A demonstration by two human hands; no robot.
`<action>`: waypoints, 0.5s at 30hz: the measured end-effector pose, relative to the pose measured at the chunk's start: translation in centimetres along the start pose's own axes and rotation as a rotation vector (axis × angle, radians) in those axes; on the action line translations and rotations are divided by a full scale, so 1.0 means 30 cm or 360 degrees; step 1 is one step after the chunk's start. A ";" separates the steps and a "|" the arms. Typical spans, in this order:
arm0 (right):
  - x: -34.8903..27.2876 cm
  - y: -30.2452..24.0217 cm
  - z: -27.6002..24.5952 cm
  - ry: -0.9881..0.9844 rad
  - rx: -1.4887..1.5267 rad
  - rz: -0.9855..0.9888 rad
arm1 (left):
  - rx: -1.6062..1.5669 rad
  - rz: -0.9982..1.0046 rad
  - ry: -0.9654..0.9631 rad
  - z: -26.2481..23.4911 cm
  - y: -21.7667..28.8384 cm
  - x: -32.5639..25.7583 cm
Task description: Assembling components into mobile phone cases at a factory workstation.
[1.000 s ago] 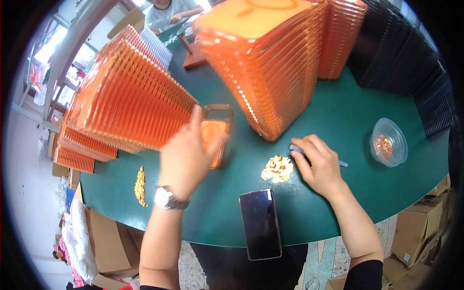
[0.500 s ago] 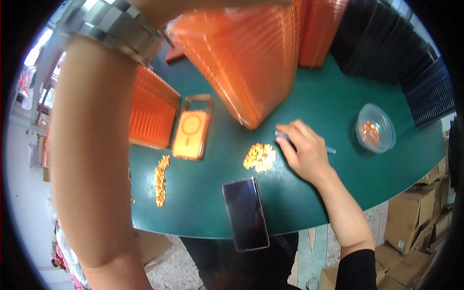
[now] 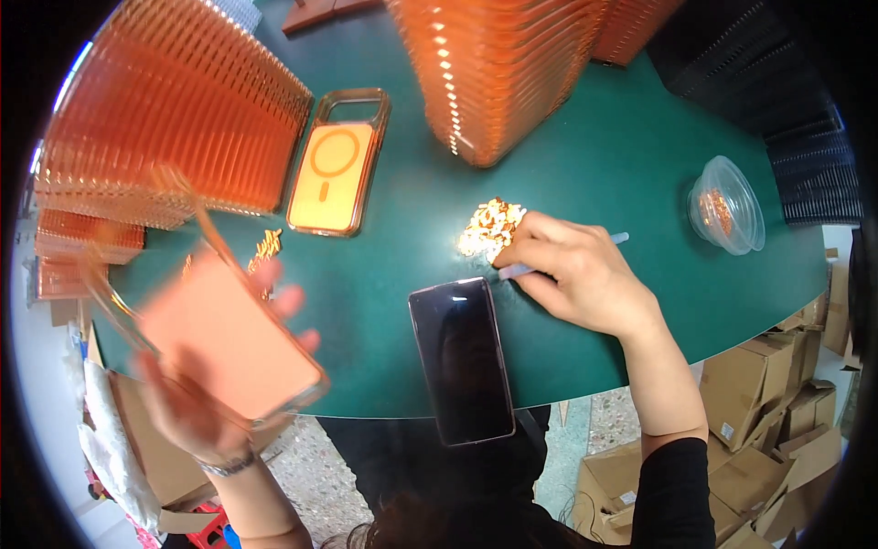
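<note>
My left hand (image 3: 197, 416), blurred by motion, holds an orange phone case (image 3: 233, 343) over the table's left front, tilted, its fingers round the edges. My right hand (image 3: 590, 274) pinches a thin, pale violet pen-like stick (image 3: 620, 239). Its fingertips are beside a pile of small shiny gold-orange pieces (image 3: 487, 229). Just in front of that pile a dark-screened smartphone (image 3: 462, 361) lies over the table's near edge. Another orange phone case (image 3: 334, 174) lies flat at the left. More gold pieces (image 3: 267, 249) are partly hidden behind my left fingers.
Tall stacks of orange cases stand at the left (image 3: 174, 110) and far middle (image 3: 512, 64). Black stacked cases (image 3: 732, 73) fill the far right. A clear plastic bowl (image 3: 745, 210) with orange pieces sits on the right of the green table (image 3: 631, 156). Cardboard boxes (image 3: 750, 384) lie below.
My left arm has drawn back from the far stacks, and an orange phone case is now in that hand. My right hand has shifted closer to the gold pile with the stick. The view has shifted.
</note>
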State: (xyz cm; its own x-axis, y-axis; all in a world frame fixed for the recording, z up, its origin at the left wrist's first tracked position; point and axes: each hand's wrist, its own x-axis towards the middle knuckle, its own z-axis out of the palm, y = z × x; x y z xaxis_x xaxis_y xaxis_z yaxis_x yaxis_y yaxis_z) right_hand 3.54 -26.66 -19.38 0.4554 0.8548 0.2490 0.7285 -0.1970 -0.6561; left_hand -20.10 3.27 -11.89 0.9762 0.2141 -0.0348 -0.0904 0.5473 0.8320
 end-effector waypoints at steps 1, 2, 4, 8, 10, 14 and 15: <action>0.001 -0.007 0.008 -0.0031 -0.0080 -0.0031 | 0.0142 -0.0116 0.0191 -0.009 -0.046 -0.051; 0.013 -0.020 0.018 -0.0059 -0.0143 -0.0086 | 0.0095 -0.0167 0.0408 -0.019 -0.076 -0.111; 0.015 -0.042 0.015 -0.0114 -0.0289 -0.0100 | 0.0013 -0.0195 0.0331 -0.107 -0.098 -0.214; -0.008 -0.080 0.034 -0.0014 -0.0450 -0.0056 | 0.0747 -0.0219 0.0558 -0.149 -0.112 -0.274; -0.013 -0.088 0.047 0.0072 -0.0448 0.0034 | 0.0767 -0.0144 0.0764 -0.097 -0.166 -0.215; 0.043 -0.097 0.056 0.0114 -0.0349 0.0194 | 0.0750 -0.0076 0.0706 -0.086 -0.207 -0.191; 0.058 -0.105 0.049 0.0054 -0.0450 0.0132 | 0.0799 -0.0094 0.0592 -0.085 -0.210 -0.182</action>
State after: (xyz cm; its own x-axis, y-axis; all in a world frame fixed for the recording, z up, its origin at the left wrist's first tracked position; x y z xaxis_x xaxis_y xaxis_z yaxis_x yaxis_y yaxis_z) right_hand 1.29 -23.83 -17.93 0.5329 0.8144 0.2297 0.7995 -0.3956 -0.4521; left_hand -25.35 0.72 -18.35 0.8348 0.5116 -0.2037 0.1533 0.1393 0.9783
